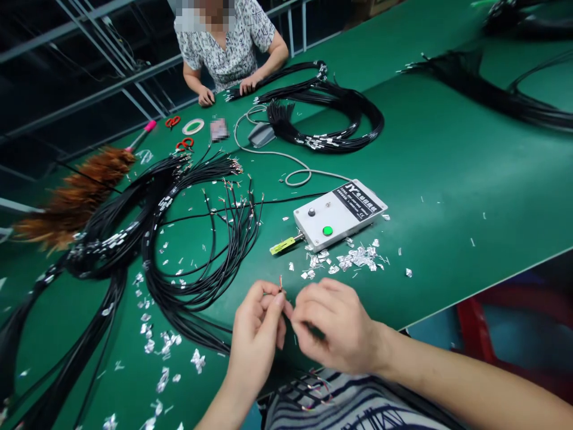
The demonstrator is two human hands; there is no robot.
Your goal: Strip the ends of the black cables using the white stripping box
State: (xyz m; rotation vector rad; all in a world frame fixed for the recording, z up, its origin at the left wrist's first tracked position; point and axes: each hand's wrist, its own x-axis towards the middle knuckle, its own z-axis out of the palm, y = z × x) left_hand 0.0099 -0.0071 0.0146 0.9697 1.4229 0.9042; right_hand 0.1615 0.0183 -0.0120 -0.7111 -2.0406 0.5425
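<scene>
Between the thumb and forefinger of my left hand [257, 328] is the end of a thin black cable [280, 283], its stripped wires pointing up. Right beside it, my right hand [338, 322] is closed, fingertips close to the cable; whatever they grip is hidden. Just beyond both hands lies a white control box [342, 214] with a green button and a yellow-green clip [283, 245] on its near left side. Scraps of foil [360, 258] are strewn in front of the box. A bundle of black cables [183, 304] with stripped ends curves along the left.
Across the green table [447, 197] sits a person [224, 48] with a hand on cables. More coiled cables [362, 128], a grey pedal [262, 135], red-handled scissors [185, 144], a tape roll [193, 126] and a brown feather duster [85, 191] lie around. A red stool [474, 328] stands below the right edge.
</scene>
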